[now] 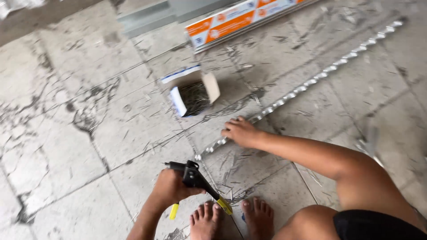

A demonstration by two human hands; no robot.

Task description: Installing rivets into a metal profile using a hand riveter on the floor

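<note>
Fingers of the left hand (171,189) are wrapped tight round a black rivet gun (195,180), while those of the right hand (240,132) are laid loosely spread on a long ridged metal strip (307,84).

Yellow handle tips of the rivet gun are seen below the fist, near the bare feet (231,220); its grips are mostly hidden by the closed fingers. The strip is pressed to the tiled floor (66,146) near its near-left end and runs far right, where it is blurred. An open cardboard box (191,93) of thin dark pins is set just beyond the right hand. A further orange-and-white carton (235,20) is cut off at the far edge. Something blurred at the right cannot be made out.
</note>
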